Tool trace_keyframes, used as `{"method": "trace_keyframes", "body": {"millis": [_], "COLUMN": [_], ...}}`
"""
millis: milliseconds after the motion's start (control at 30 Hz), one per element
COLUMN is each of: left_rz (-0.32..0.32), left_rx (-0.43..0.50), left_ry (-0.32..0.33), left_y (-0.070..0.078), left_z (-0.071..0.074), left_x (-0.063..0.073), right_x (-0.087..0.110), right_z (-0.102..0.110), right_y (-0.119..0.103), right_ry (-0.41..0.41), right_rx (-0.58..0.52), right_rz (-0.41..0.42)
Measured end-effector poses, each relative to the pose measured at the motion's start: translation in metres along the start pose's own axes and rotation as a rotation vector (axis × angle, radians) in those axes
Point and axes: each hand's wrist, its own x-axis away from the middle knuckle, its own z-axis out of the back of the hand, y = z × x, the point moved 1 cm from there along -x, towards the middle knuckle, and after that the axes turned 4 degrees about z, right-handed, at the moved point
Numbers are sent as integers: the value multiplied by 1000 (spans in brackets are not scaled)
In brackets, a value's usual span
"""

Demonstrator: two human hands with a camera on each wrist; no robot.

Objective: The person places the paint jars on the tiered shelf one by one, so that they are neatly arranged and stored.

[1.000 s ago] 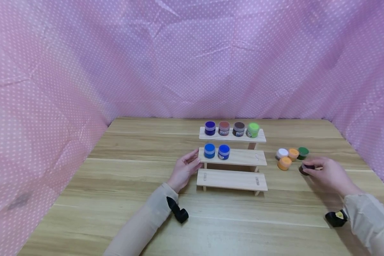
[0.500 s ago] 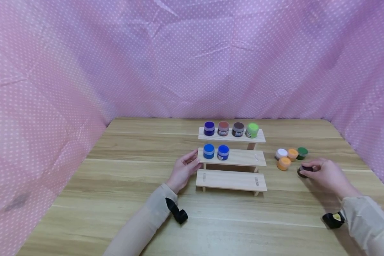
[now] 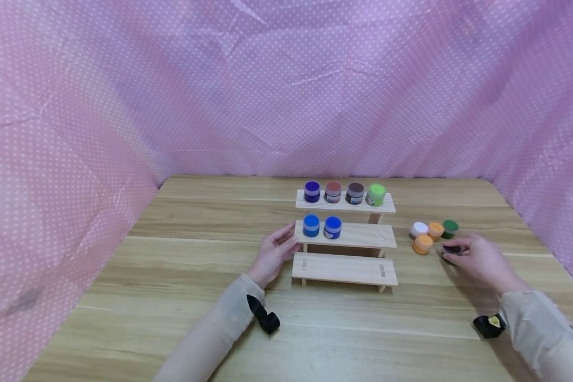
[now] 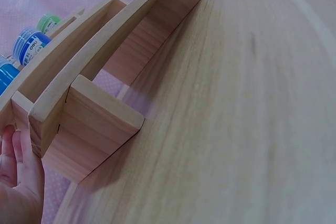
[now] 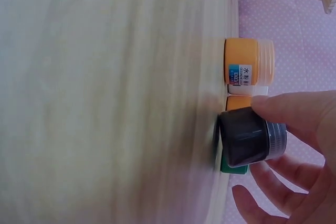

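My right hand (image 3: 482,260) pinches a dark paint jar (image 5: 247,137) by its clear lid. The jar tilts slightly close over the table, its base toward the wood. Behind it in the right wrist view, a green jar (image 5: 233,169) and an orange jar (image 5: 241,64) show. My left hand (image 3: 271,257) holds the left end of the middle step of a three-step wooden stand (image 3: 346,269), thumb and fingers at its edge. Two blue jars (image 3: 332,227) stand on that step, at the left. Along the top step sit purple, reddish-brown, dark brown and light green (image 3: 375,194) jars.
Just left of my right hand, a white jar (image 3: 418,229), two orange jars (image 3: 422,244) and a dark green jar (image 3: 450,228) cluster on the wooden table (image 3: 196,254). A pink dotted cloth (image 3: 286,90) hangs around the table's back and sides.
My right hand has shifted a little to the left with the dark jar, nearer the clustered jars. The left hand stays at the stand.
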Motion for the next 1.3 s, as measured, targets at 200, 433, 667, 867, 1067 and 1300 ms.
{"method": "trace_keyframes", "body": {"millis": [200, 433, 667, 867, 1067, 1300], "left_rz": [-6, -13, -6, -8, 6, 7], "left_rx": [-12, -2, 1, 1, 0, -10], "left_ry": [-7, -9, -4, -2, 12, 4], "left_y": [-1, -1, -1, 1, 1, 1], "left_z": [1, 0, 0, -1, -1, 0], "left_x": [-1, -2, 0, 1, 0, 0], "right_x": [0, 4, 5, 6, 5, 2], "right_z": [-5, -3, 3, 2, -2, -6], "right_y": [0, -3, -14, -30, -47, -67], "right_ry": [45, 112, 182, 249, 359, 411], "right_rx": [-2, -15, -65, -133, -208, -288], "right_rz": [48, 70, 64, 104, 167, 226]}}
